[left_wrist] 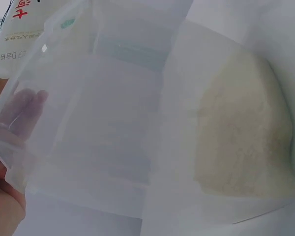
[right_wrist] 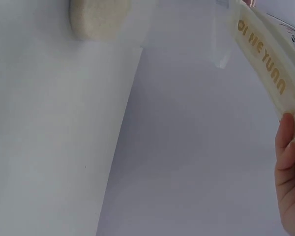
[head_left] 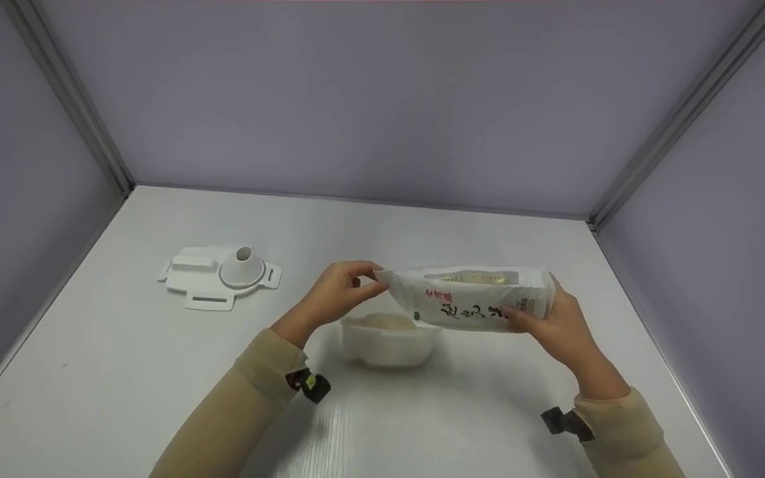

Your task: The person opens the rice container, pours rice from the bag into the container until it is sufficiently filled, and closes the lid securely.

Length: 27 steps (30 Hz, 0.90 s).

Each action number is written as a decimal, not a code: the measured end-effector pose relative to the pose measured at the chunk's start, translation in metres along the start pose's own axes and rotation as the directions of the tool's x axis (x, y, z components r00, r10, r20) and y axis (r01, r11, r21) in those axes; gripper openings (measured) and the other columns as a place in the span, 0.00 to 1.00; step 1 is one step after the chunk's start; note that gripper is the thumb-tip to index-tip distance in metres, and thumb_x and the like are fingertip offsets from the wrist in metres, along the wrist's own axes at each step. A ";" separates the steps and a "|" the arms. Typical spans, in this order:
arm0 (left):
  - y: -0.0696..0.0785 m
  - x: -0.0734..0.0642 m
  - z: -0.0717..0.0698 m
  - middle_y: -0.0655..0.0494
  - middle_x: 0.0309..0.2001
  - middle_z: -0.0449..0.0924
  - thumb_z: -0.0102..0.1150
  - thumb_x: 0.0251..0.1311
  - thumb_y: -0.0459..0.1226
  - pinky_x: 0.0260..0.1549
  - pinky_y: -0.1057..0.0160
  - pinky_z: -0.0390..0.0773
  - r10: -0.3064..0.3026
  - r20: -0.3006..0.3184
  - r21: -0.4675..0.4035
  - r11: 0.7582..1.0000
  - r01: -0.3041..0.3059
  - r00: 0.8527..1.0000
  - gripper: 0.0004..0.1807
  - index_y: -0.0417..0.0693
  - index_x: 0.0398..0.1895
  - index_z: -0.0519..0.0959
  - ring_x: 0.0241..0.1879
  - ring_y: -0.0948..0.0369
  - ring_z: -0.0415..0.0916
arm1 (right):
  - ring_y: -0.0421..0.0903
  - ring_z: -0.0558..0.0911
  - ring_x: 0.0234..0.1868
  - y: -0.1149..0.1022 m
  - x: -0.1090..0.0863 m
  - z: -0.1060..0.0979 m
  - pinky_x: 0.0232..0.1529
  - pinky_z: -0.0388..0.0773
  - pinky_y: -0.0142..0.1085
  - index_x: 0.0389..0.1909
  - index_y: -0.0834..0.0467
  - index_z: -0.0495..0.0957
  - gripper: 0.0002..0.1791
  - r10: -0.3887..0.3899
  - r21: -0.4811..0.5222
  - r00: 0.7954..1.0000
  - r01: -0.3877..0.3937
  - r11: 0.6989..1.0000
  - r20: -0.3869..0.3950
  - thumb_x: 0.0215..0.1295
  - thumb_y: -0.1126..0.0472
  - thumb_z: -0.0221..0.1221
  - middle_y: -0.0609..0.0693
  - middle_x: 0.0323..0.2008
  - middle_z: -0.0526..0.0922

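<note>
A white printed rice bag [head_left: 475, 309] with a clear window lies on its side in the air, between both hands in the head view. My right hand [head_left: 558, 325] grips its right end, thumb across the front print. At the other end, my left hand [head_left: 341, 291] pinches the bag's corner between thumb and fingers. Below and behind the left end stands a translucent white container [head_left: 386, 348] on the table. Through its wall, the left wrist view shows pale rice [left_wrist: 246, 132] inside. In the right wrist view, the fingers [right_wrist: 286, 157] curl on the bag's lower edge.
A flat white lid-like part [head_left: 200, 279] with a round raised spout and slotted tabs lies on the white table [head_left: 123, 372], left of the hands. Grey-lilac panels [head_left: 369, 99] enclose the table at the back and both sides.
</note>
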State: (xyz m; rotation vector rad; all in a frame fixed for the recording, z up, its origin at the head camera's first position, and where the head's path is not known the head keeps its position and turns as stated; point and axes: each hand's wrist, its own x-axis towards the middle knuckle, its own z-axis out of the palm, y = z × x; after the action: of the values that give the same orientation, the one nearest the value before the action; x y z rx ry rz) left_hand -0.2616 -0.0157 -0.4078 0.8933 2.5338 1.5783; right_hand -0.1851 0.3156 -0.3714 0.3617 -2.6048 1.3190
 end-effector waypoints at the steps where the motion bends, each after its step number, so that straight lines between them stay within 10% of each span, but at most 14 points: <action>1: 0.000 0.000 0.001 0.56 0.41 0.82 0.59 0.61 0.43 0.27 0.66 0.71 0.000 -0.002 -0.004 1.000 0.000 1.000 0.12 0.48 0.43 0.82 0.29 0.63 0.70 | 0.39 0.81 0.41 0.000 -0.001 0.000 0.37 0.80 0.36 0.51 0.61 0.69 0.25 0.002 -0.001 1.000 -0.002 1.000 0.001 0.54 0.62 0.67 0.54 0.42 0.82; 15: 0.005 0.000 0.007 0.57 0.43 0.81 0.59 0.61 0.44 0.38 0.62 0.73 -0.001 0.004 -0.035 0.999 0.001 1.000 0.13 0.48 0.44 0.81 0.42 0.62 0.75 | 0.36 0.81 0.40 0.000 -0.008 -0.013 0.35 0.80 0.33 0.50 0.61 0.70 0.24 0.004 -0.035 0.999 -0.005 0.999 -0.038 0.52 0.64 0.68 0.53 0.41 0.82; 22: 0.005 -0.001 0.004 0.57 0.38 0.81 0.58 0.62 0.42 0.19 0.68 0.64 0.022 0.002 -0.063 0.998 -0.022 1.000 0.13 0.47 0.44 0.82 0.19 0.64 0.62 | 0.39 0.82 0.40 -0.010 -0.002 -0.007 0.34 0.80 0.35 0.50 0.61 0.70 0.26 -0.064 -0.005 0.998 0.064 0.998 0.000 0.51 0.67 0.68 0.52 0.41 0.83; 27: 0.001 -0.006 -0.002 0.54 0.38 0.82 0.59 0.61 0.40 0.24 0.69 0.69 0.014 -0.005 -0.176 0.984 -0.015 1.000 0.11 0.43 0.42 0.83 0.24 0.64 0.68 | 0.40 0.82 0.41 -0.019 0.006 -0.002 0.34 0.80 0.35 0.50 0.62 0.70 0.27 -0.112 -0.013 0.994 0.112 0.994 0.019 0.49 0.69 0.69 0.52 0.42 0.83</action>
State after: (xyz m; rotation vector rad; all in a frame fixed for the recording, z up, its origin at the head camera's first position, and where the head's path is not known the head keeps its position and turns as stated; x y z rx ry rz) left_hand -0.2565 -0.0203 -0.4078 0.8898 2.3485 1.7761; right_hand -0.1846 0.3057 -0.3546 0.5119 -2.5655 1.2651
